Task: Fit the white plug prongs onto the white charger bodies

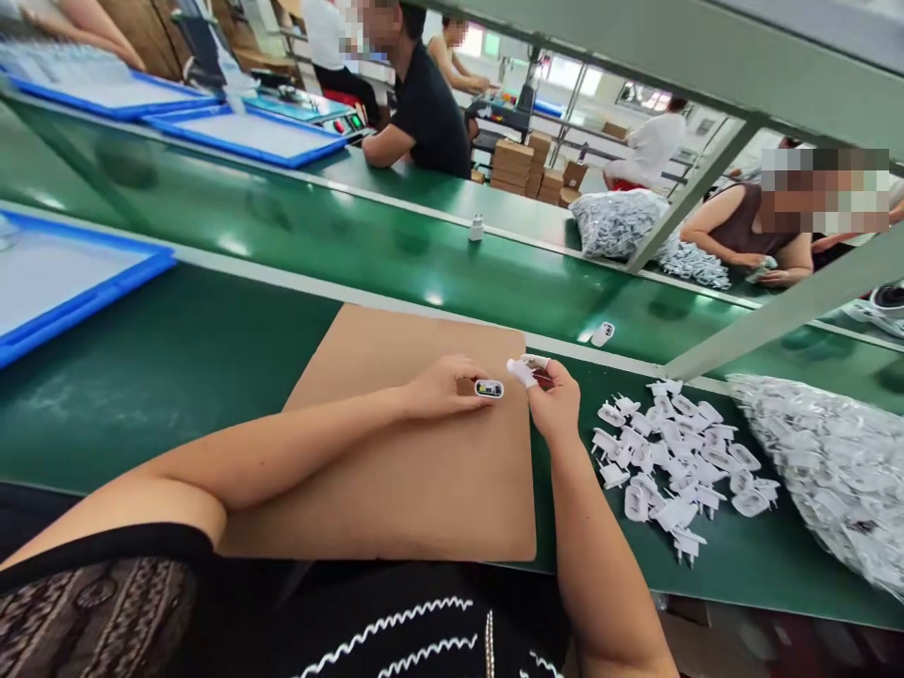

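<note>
From my remote seat, via head cam: green tabletop [176,367] runs most of the width, w/ a shiny green belt [395,264] just past its pale far edge. Brown cardboard sheet [424,480] lies flat on it, under the L forearm. Far R, clear plastic bag [833,461] full of pale parts, cut off by the frame. Btwn bag & R forearm, a loose heap of white plug pieces [674,457], pins showing on some.

L hand [448,388] is over the cardboard, fingers pinched narrow on a white charger housing [489,389], open end toward the cam, yellow & dark electronics inside. R hand [556,400] sits just R of the housing, apart from it, by the cardboard's edge; fingers bent in close. White stuff at its tips: finger cots, a part or both, so can't tell if it's holding anything.

Handling, my guess: housing's light, stiff, a bit slick; innards prob. fragile. I'd grip the shell's sides, off the open end.

Hard to see: shell's underside, hidden by fingers; bag contents, lost in glare; heap overlaps, no count poss.
</note>
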The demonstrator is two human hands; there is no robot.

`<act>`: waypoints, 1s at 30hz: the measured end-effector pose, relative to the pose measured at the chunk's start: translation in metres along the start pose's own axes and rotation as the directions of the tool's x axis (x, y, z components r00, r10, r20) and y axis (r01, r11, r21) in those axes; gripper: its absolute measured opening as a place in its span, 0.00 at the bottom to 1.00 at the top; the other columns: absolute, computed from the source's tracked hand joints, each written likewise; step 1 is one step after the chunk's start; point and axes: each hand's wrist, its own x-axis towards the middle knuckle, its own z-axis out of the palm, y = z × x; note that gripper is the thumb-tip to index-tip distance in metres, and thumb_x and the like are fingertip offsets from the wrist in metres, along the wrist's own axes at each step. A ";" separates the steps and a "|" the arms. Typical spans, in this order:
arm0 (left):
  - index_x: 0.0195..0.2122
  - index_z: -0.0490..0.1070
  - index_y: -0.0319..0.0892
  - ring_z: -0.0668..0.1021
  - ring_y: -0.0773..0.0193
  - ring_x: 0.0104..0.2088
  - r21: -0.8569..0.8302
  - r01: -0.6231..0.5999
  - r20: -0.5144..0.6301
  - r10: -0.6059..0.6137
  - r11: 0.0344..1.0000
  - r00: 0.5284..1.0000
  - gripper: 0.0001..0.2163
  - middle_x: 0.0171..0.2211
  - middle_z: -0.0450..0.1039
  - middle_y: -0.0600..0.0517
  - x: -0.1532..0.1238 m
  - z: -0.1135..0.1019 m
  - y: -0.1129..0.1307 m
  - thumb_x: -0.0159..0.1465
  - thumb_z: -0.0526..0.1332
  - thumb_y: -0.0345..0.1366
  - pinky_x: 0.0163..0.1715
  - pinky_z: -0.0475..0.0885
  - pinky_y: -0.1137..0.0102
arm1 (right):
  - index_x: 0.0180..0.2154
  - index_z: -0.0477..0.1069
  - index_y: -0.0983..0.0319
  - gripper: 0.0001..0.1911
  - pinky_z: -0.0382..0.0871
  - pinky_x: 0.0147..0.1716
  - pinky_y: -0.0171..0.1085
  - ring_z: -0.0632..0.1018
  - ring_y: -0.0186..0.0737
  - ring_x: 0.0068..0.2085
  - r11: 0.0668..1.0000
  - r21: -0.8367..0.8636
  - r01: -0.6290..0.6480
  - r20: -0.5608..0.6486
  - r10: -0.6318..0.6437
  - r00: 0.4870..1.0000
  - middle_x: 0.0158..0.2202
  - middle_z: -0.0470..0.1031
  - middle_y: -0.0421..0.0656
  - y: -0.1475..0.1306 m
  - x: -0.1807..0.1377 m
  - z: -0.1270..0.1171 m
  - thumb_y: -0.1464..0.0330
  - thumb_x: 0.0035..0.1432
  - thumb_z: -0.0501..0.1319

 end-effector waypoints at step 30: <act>0.34 0.83 0.49 0.77 0.54 0.42 -0.091 0.049 -0.031 -0.052 0.995 0.998 0.10 0.39 0.80 0.50 -0.002 0.015 -0.018 0.59 0.72 0.48 0.47 0.70 0.61 | 0.43 0.78 0.57 0.12 0.73 0.41 0.38 0.80 0.44 0.44 0.764 -0.450 0.462 0.359 -0.318 0.877 0.42 0.80 0.45 -0.024 -0.021 0.012 0.75 0.63 0.58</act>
